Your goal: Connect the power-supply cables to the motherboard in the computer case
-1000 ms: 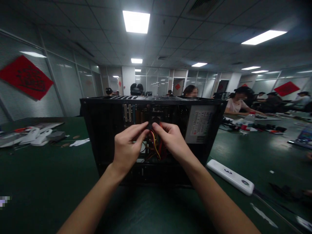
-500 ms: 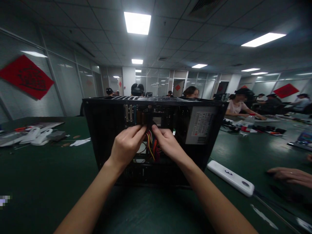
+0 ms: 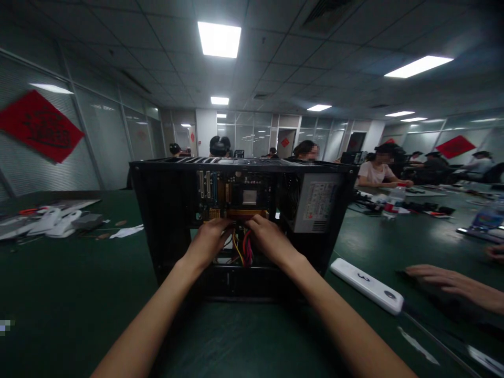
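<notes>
An open black computer case [image 3: 165,210] stands on the green table, its open side facing me. Inside I see the motherboard [image 3: 236,191] and a grey power supply [image 3: 315,202] at the right. My left hand [image 3: 207,242] and my right hand [image 3: 268,240] reach into the case side by side, fingers curled down around a bundle of yellow and red wires [image 3: 242,249] just under the motherboard. The fingertips are hidden behind the knuckles and wires, so what each one pinches is unclear.
A white power strip [image 3: 366,286] marked 3 lies to the right of the case. Another person's hand [image 3: 444,281] rests on the table at the right. White parts and papers [image 3: 51,220] lie at the left. Several people sit at tables behind.
Both my hands have moved down from the middle of the motherboard to its lower edge, uncovering the board. Another person's hand came in at the right and reached further left.
</notes>
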A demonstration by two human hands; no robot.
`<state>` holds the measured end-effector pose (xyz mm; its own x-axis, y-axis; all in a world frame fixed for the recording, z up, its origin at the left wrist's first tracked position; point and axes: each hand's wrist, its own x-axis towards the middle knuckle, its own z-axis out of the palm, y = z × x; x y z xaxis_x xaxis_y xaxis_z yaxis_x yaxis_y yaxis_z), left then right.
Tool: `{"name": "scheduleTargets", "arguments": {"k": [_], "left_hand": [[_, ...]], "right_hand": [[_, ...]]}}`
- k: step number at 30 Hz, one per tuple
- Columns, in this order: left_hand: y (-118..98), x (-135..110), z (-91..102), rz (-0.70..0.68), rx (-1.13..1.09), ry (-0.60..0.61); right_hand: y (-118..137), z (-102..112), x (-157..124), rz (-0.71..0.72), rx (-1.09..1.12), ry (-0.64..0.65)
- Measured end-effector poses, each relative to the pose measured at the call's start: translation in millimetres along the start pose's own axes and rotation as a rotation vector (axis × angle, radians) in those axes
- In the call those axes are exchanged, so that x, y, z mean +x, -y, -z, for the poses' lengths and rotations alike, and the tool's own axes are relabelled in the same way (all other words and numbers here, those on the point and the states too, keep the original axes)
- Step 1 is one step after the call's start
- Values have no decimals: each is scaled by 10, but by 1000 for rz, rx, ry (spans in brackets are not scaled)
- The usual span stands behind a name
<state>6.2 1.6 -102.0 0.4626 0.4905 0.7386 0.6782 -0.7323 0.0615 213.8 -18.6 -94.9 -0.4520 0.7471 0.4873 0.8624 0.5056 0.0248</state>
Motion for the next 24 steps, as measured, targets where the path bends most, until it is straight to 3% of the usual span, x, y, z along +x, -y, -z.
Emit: {"name": "scheduleTargets", "arguments": {"k": [5, 9, 12, 19, 24], "left_hand": [[69, -24, -53, 195, -83, 187], [47, 89, -75, 163, -26, 325], [21, 230, -133, 113, 44, 406], [138, 340, -341, 77, 10, 434], [170, 316, -378, 71, -11, 428]], "right_hand": [[-224, -77, 26, -118, -59, 152], [-217, -63, 30, -127, -115, 208], [-196, -80, 27, -110, -121, 179], [-191, -104, 17, -116, -120, 159], [-168, -103, 23, -124, -134, 160]]}}
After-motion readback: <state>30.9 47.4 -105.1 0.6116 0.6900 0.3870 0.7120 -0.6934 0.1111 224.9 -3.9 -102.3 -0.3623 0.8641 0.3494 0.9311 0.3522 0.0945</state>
